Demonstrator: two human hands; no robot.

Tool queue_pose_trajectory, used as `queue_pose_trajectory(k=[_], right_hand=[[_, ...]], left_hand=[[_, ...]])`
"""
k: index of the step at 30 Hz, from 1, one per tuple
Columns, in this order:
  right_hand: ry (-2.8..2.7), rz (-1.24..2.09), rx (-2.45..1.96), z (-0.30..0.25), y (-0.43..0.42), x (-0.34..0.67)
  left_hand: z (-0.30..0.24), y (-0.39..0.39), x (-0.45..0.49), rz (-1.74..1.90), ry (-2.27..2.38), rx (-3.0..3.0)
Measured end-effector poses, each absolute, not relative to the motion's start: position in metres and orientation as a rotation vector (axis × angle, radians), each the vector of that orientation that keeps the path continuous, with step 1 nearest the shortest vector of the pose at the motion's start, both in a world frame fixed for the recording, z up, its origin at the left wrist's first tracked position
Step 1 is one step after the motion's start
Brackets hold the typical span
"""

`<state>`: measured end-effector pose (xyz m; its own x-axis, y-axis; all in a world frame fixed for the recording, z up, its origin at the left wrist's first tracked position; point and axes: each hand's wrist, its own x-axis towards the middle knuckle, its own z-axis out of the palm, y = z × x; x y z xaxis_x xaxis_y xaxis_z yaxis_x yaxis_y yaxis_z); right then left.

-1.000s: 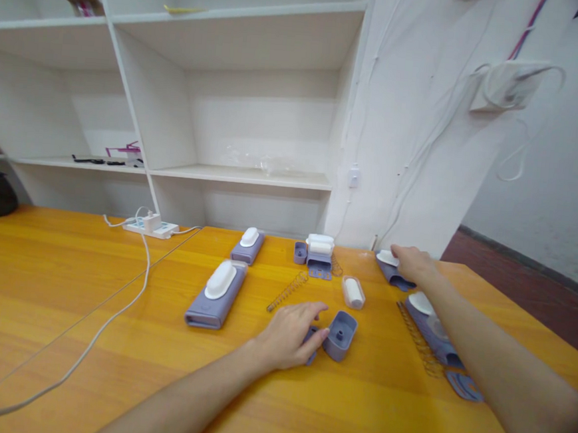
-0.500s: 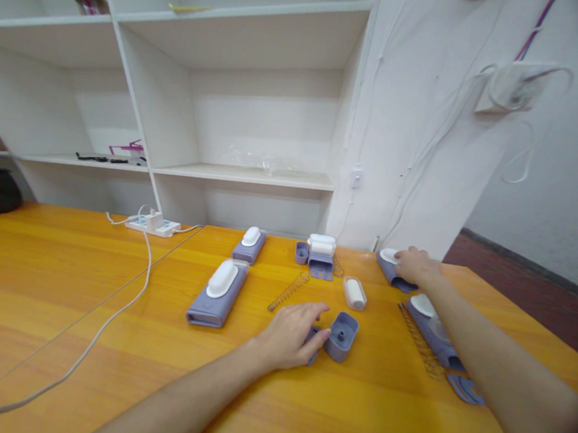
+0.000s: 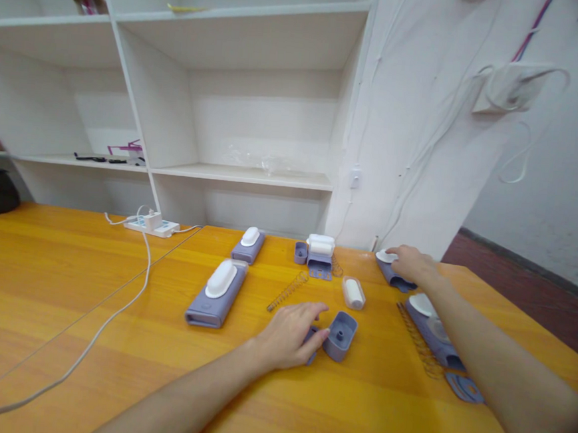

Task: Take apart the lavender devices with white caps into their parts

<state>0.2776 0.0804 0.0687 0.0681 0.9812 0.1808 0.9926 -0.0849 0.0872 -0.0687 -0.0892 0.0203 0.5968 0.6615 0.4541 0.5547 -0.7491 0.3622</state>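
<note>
My left hand [image 3: 292,335] rests on the table with thumb and index finger apart. Its thumb touches a small purple open-topped cup [image 3: 340,337], and a flat purple piece [image 3: 312,350] shows partly from behind the fingers. At the far right, my right hand [image 3: 412,264] is closed on a purple case [image 3: 387,271] with a white oval pad [image 3: 384,256]; some of its fingertips are hidden. Beneath my right forearm lies another purple case [image 3: 433,331], beside a coil spring [image 3: 417,340] and a curved purple plate [image 3: 464,388].
Purple cases with white pads stand at left [image 3: 217,294] and behind [image 3: 248,245]. A clear container with a white cylinder [image 3: 353,294] lies beside a loose spring [image 3: 288,292]. Farther back is a case with white cylinders [image 3: 321,249]. A power strip [image 3: 151,224] trails a white cable [image 3: 126,310].
The view has shifted very slightly. Both hands and the parts on the table hold their places.
</note>
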Motion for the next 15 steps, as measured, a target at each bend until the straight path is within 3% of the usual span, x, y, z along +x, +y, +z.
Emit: queue_pose_trajectory(k=[15], right_hand=[[-2.106,-0.269,-2.347,0.061,0.0836,0.2724]], left_hand=[[0.0223,-0.0902,-0.0684,0.865,1.018,2.634]])
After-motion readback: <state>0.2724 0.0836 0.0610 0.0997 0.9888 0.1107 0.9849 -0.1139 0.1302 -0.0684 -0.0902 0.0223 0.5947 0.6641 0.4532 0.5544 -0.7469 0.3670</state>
